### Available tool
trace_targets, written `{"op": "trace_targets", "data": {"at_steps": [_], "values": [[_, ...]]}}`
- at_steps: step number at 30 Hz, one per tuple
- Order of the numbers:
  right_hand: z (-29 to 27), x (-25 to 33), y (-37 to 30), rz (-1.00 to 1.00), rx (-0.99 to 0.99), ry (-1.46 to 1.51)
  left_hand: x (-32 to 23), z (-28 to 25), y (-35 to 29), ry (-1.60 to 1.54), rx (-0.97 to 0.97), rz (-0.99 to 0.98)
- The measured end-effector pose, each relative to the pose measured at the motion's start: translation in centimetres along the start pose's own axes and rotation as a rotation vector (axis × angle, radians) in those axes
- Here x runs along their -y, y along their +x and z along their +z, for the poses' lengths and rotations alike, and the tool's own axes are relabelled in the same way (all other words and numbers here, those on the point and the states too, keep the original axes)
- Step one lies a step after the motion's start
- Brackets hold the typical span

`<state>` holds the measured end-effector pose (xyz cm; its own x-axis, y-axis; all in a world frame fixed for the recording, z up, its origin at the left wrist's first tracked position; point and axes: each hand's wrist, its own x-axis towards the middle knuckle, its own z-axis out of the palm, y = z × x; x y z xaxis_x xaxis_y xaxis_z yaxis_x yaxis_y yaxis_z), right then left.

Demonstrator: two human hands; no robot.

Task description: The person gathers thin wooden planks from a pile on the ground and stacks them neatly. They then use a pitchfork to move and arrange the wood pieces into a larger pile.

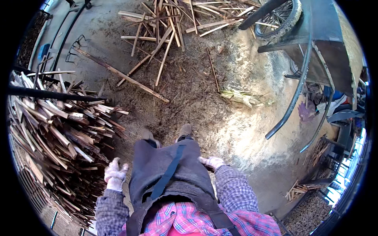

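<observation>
My left hand (115, 171), in a pale knit work glove, hangs beside the pile of split wood strips (59, 129). Its thumb stands apart from the fingers and nothing is in it. On the other side, my right hand (212, 162), gloved the same way, is held low against the edge of my dark apron (165, 165). Its fingers are loosely extended, partly turned from view, with no object showing in them. A blue strap (169, 171) lies across the apron.
Loose wood strips (161, 39) lie scattered ahead on the dirt floor beside a long-handled rake (118, 72). A metal cart with a spoked wheel (279, 19) and curved handles (297, 94) stands at the right. A pale flattened glove-like item (242, 97) lies on the ground.
</observation>
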<state>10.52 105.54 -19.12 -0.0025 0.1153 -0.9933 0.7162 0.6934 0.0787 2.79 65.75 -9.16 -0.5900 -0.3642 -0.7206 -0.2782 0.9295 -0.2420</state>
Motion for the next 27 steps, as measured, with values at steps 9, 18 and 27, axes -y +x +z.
{"op": "trace_targets", "data": {"at_steps": [9,18,27], "values": [[-6.8,3.6,-0.9,0.066,-0.029,-0.172,-5.6,1.3,8.4,-0.261,0.53,0.089],[-16.2,8.4,-4.6,-0.221,-0.064,0.928,-10.5,-8.8,14.8,0.054,0.641,0.401],[-34.1,10.2,-3.4,-0.292,0.453,0.46,-13.7,-10.9,12.1,-0.493,1.052,0.6]]}}
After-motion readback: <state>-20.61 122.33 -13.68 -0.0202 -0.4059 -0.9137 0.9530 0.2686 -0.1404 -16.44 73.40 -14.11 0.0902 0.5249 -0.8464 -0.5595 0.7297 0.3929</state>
